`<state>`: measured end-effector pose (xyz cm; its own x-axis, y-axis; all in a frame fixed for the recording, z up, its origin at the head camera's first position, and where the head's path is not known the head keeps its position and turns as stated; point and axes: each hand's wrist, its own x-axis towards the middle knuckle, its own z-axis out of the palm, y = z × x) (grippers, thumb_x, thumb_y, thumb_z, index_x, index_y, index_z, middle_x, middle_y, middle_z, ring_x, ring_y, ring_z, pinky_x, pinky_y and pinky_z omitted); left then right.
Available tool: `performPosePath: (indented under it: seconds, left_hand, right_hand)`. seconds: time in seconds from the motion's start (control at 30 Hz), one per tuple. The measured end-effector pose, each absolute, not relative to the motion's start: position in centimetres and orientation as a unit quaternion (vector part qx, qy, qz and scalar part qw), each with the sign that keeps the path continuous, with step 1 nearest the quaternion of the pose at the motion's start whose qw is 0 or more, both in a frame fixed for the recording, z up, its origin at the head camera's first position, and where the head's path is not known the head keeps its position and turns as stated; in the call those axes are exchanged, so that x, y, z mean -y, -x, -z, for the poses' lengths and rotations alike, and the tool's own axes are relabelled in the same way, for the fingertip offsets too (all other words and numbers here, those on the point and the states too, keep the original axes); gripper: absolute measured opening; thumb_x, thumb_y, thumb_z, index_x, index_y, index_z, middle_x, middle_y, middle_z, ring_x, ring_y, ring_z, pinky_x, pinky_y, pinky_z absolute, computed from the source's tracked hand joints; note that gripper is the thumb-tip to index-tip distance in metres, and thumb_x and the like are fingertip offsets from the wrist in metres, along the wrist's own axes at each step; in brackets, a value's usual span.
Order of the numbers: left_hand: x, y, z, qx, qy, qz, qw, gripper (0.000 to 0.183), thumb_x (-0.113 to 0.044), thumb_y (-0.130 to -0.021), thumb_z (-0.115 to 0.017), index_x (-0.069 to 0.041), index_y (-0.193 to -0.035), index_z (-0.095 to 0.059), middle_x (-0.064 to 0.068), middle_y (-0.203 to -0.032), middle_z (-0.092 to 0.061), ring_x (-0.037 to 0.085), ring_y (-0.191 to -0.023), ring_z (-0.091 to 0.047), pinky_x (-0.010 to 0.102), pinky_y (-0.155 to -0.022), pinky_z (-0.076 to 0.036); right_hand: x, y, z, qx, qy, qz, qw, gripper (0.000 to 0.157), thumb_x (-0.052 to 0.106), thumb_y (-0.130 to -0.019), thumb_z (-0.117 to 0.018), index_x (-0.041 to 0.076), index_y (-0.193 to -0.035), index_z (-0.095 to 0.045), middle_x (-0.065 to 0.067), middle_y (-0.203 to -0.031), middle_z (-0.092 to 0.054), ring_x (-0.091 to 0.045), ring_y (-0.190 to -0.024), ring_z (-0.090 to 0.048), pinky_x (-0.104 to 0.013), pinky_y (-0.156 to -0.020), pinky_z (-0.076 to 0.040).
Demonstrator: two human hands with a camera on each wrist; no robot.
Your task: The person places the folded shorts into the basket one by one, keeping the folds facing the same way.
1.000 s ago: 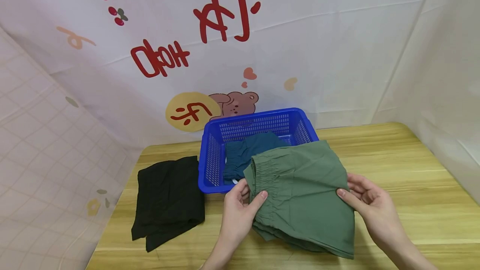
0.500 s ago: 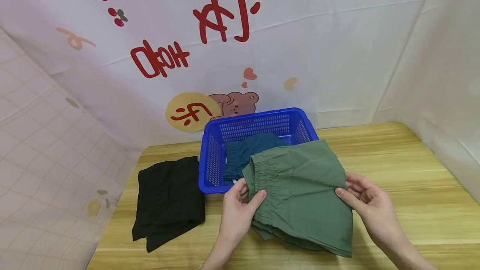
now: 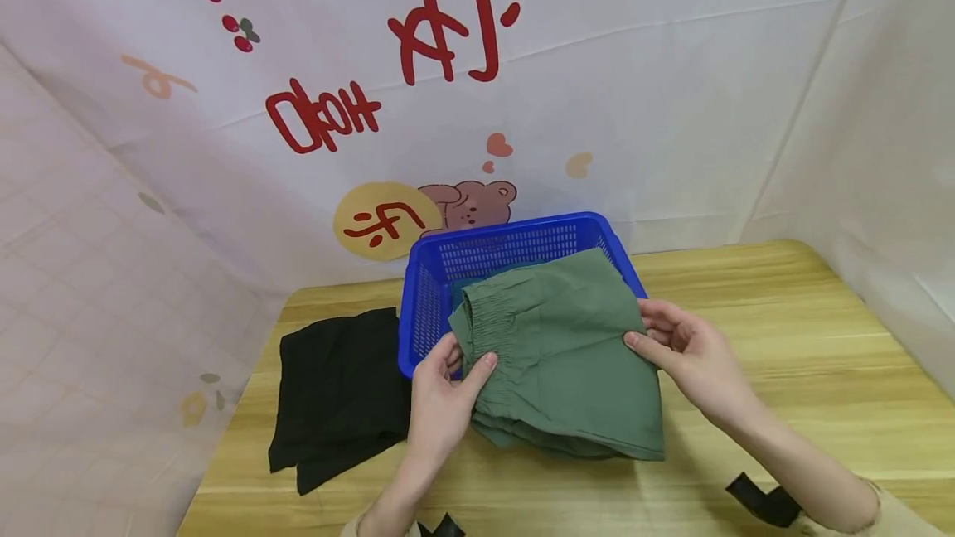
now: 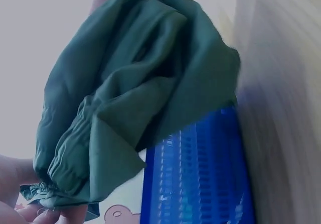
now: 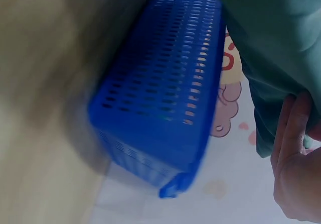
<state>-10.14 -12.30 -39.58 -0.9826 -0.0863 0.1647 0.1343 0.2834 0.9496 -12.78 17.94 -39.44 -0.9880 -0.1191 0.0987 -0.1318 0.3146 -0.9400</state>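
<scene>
A folded pair of green shorts (image 3: 567, 355) with a gathered elastic waistband hangs between both hands, over the front part of a blue plastic basket (image 3: 412, 305). My left hand (image 3: 440, 400) pinches the waistband end, thumb on top and fingers beneath. On the opposite side my right hand (image 3: 690, 359) pinches the edge of the shorts between thumb and fingers. From below, the left wrist view shows the loose folds of the green shorts (image 4: 145, 88). A teal garment (image 3: 458, 292) lies in the basket, mostly hidden behind the shorts.
Folded black cloth (image 3: 343, 396) lies on the wooden table (image 3: 791, 338), close to the basket's left side. Behind the basket rises a white printed backdrop (image 3: 671, 106), with more fabric at both sides. Black straps (image 3: 764, 500) show near the wrists.
Both hands have carried the green shorts forward and to the left, from in front of the basket to above it. The shorts now cover most of the teal garment.
</scene>
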Motion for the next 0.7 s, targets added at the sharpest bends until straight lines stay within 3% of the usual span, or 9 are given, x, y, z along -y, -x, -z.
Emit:
performPosePath:
  seconds: [0.07,0.17,0.27,0.33,0.4,0.53,0.7]
  left_hand:
    - [12.9,10.4,39.1,0.806,0.021,0.585,0.093,0.017,-0.017,-0.097,-0.076,-0.006,-0.1,-0.064,0.004,-0.088,-0.07,0.008,-0.092,-0.07,0.022,-0.082,-0.056]
    - [13.6,11.2,38.3,0.811,0.035,0.575,0.104,0.017,-0.016,-0.098,-0.076,-0.005,-0.1,-0.064,0.005,-0.087,-0.071,0.008,-0.091,-0.07,0.025,-0.092,-0.055]
    - [14.0,12.5,37.2,0.806,0.045,0.579,0.115,0.017,-0.014,-0.097,-0.076,-0.003,-0.109,-0.068,0.01,-0.097,-0.077,0.012,-0.095,-0.073,0.021,-0.087,-0.056]
    - [14.2,13.5,36.5,0.803,0.05,0.582,0.115,0.026,-0.015,-0.098,-0.075,-0.004,-0.121,-0.069,0.013,-0.116,-0.08,0.019,-0.109,-0.077,0.02,-0.09,-0.058]
    - [14.5,14.4,35.8,0.802,0.05,0.585,0.11,0.031,-0.015,-0.098,-0.074,-0.003,-0.126,-0.068,0.016,-0.123,-0.078,0.025,-0.115,-0.076,0.02,-0.091,-0.06]
    - [14.8,15.7,34.9,0.796,0.044,0.596,0.098,0.033,-0.014,-0.1,-0.073,-0.002,-0.129,-0.066,0.019,-0.126,-0.077,0.03,-0.116,-0.076,0.019,-0.086,-0.061]
    - [15.0,16.9,34.5,0.789,0.034,0.608,0.08,0.032,-0.012,-0.101,-0.07,-0.001,-0.13,-0.064,0.022,-0.126,-0.075,0.026,-0.113,-0.076,0.015,-0.083,-0.058]
  right_hand:
    - [-17.6,13.5,38.5,0.811,-0.09,-0.578,-0.002,0.051,0.009,-0.101,-0.069,-0.007,-0.146,-0.053,0.028,-0.1,-0.066,0.006,-0.089,-0.065,-0.017,-0.074,-0.058]
    - [-17.0,14.8,37.0,0.813,-0.105,-0.572,-0.011,0.052,0.008,-0.101,-0.069,-0.008,-0.147,-0.051,0.023,-0.1,-0.065,0.005,-0.087,-0.065,-0.018,-0.072,-0.058]
    - [-16.5,16.5,35.3,0.814,-0.114,-0.569,-0.02,0.054,0.01,-0.101,-0.069,-0.007,-0.148,-0.051,0.018,-0.102,-0.064,0.004,-0.086,-0.066,-0.02,-0.071,-0.058]
    - [-16.3,17.6,34.4,0.816,-0.116,-0.566,-0.028,0.053,0.011,-0.101,-0.068,-0.005,-0.149,-0.051,0.016,-0.102,-0.063,0.004,-0.087,-0.066,-0.02,-0.072,-0.059]
    - [-16.0,18.6,33.5,0.816,-0.118,-0.565,-0.035,0.052,0.011,-0.102,-0.067,-0.004,-0.149,-0.051,0.015,-0.102,-0.064,0.003,-0.086,-0.066,-0.021,-0.072,-0.059]
    - [-15.4,20.3,32.3,0.822,-0.121,-0.555,-0.047,0.051,0.013,-0.103,-0.066,-0.001,-0.15,-0.051,0.008,-0.107,-0.066,0.002,-0.087,-0.067,-0.02,-0.075,-0.059]
    - [-14.9,22.1,31.4,0.827,-0.114,-0.547,-0.061,0.054,0.016,-0.104,-0.066,0.001,-0.153,-0.049,0.002,-0.11,-0.066,0.001,-0.087,-0.064,-0.021,-0.073,-0.056]
